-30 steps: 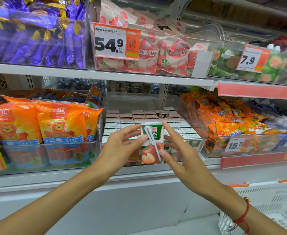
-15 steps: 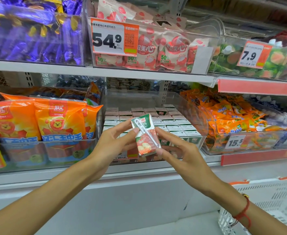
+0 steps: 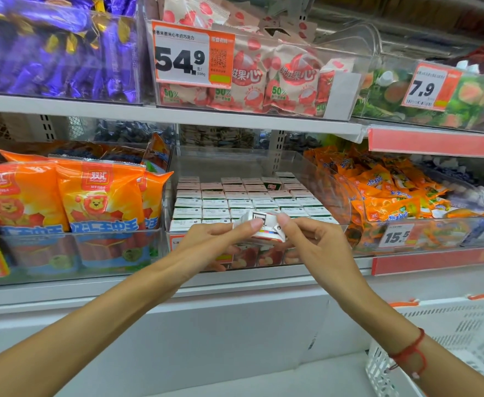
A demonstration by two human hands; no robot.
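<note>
A small juice carton [image 3: 263,224] lies tipped over between my two hands, its white end facing me. My left hand [image 3: 212,245] pinches its left side with thumb and curled fingers. My right hand [image 3: 309,242] pinches its right side the same way. Both hands hover in front of a clear bin [image 3: 329,181] on the middle shelf, which holds several rows of the same cartons [image 3: 246,199] standing upright.
Orange sausage packs [image 3: 100,199] fill the bin to the left, orange snack sachets [image 3: 392,196] the bin to the right. The upper shelf [image 3: 149,113] carries candy bins with price tags. A white shopping basket [image 3: 449,339] stands at lower right.
The carton was upright showing its apple picture and straw; it has been tipped over so its end faces me. Both hands have closed in more tightly on it.
</note>
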